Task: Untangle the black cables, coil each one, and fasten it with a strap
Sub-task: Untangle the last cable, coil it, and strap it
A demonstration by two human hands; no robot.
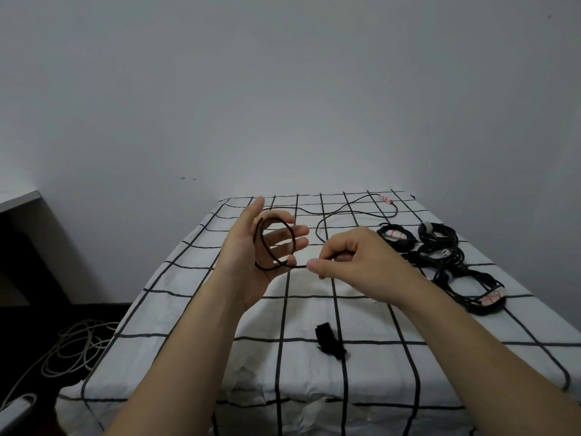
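Over checked white cloth (314, 313), straight-fingered left hand (251, 256) carries thin black cable (298, 266) loops; right hand (355, 259) pinches its likely limp, light strand close to the coil.

Dim, even indoor light with no visible source. The wall (283, 89) is a flat grey that darkens toward the upper corners. The checked cloth (361, 388) is the brightest surface, free of glare, and the shadows on it are faint and soft-edged. Off its left edge the floor (37, 316) sinks almost to black. The coiled cables (440, 250) near the right edge merge into dark masses with little detail. The thin cable (297, 266) in mid-frame is fairly sharp. Wide-angle distortion bows the grid lines along the near edge and stretches the forearms (188, 357) — the whole picture is slightly soft.
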